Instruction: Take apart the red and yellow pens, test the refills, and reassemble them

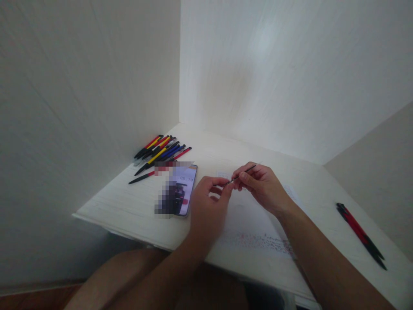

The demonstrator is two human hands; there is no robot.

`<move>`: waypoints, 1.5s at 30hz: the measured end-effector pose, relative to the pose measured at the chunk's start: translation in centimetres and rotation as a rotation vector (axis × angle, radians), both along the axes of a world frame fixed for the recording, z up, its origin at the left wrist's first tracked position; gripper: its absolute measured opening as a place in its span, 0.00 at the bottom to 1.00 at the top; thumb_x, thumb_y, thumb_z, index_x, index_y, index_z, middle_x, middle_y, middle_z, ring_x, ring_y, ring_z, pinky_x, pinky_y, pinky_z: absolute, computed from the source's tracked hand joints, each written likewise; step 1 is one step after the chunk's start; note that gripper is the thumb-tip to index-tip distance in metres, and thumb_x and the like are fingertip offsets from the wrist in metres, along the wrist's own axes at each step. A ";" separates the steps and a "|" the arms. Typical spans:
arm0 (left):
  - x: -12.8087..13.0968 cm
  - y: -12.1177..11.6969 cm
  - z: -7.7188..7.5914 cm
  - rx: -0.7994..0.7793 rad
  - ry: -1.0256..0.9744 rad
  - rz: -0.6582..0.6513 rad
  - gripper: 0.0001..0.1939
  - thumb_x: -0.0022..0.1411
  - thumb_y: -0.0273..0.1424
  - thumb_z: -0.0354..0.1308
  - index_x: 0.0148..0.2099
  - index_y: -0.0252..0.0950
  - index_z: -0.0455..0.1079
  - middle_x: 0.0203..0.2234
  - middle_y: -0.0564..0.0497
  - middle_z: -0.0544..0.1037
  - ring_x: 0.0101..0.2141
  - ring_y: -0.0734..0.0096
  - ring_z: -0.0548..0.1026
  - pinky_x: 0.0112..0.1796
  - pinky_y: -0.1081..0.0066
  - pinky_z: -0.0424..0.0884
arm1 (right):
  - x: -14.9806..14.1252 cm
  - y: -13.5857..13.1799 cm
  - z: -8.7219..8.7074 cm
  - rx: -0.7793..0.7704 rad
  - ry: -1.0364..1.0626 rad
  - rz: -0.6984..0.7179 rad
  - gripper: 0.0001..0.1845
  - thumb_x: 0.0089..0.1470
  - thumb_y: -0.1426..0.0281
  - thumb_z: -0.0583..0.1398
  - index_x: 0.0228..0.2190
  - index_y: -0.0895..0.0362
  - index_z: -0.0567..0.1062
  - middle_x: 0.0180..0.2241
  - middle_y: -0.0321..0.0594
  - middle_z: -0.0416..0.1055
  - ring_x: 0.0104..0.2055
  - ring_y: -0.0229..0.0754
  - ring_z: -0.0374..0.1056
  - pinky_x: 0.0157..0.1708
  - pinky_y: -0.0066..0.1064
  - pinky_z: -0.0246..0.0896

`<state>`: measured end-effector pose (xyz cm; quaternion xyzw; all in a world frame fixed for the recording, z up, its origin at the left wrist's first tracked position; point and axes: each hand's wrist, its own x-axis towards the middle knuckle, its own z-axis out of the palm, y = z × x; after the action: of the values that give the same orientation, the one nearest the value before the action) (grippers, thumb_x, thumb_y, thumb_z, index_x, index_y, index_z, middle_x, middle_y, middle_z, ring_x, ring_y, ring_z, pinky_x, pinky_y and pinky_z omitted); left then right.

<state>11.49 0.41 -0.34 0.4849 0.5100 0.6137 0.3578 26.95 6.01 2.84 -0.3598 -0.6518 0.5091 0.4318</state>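
Observation:
My right hand [263, 183] pinches a thin pen refill [250, 168], dark along most of its length with a clear end pointing up and to the right. The fingertips of my left hand [209, 204] close around its lower end, so that end is mostly hidden. Both hands hover over a sheet of white paper [247, 215] on the desk. Rows of small red and dark pen marks run along the sheet's near edge. Beside my left hand lies a phone [190, 189], its screen lit and partly blurred out.
A pile of red, yellow, blue and black pens [161, 150] lies at the left against the wall. Two red-and-black pens [361, 234] rest at the right side of the white desk [129, 206]. Walls enclose the desk at the left, back and right.

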 end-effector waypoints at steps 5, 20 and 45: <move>-0.2 0.0 0.1 0.031 0.036 -0.002 0.06 0.60 0.33 0.64 0.37 0.36 0.76 0.30 0.51 0.78 0.27 0.72 0.76 0.23 0.75 0.71 | 0.1 0.0 -0.1 0.018 0.005 0.005 0.07 0.54 0.65 0.67 0.31 0.55 0.79 0.27 0.38 0.76 0.28 0.38 0.69 0.30 0.35 0.63; -0.3 -0.2 0.3 0.067 0.011 -0.003 0.04 0.58 0.31 0.65 0.35 0.36 0.77 0.30 0.52 0.77 0.26 0.75 0.75 0.23 0.77 0.70 | -0.7 -0.4 -0.3 0.023 0.097 -0.077 0.09 0.54 0.63 0.67 0.27 0.54 0.77 0.26 0.36 0.75 0.25 0.37 0.68 0.28 0.34 0.61; 0.0 0.6 -0.5 0.222 0.826 -0.058 0.25 0.59 0.25 0.61 0.59 0.33 0.64 0.57 0.39 0.63 0.55 0.52 0.63 0.56 0.54 0.63 | 0.6 2.0 -0.6 -0.087 0.359 -0.570 0.15 0.45 0.63 0.71 0.24 0.56 0.72 0.30 0.36 0.75 0.25 0.31 0.67 0.24 0.25 0.65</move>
<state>11.47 1.05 -0.88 0.7397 0.5275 0.4088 0.0864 27.55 8.05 2.22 -0.4502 -0.4161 0.4505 0.6490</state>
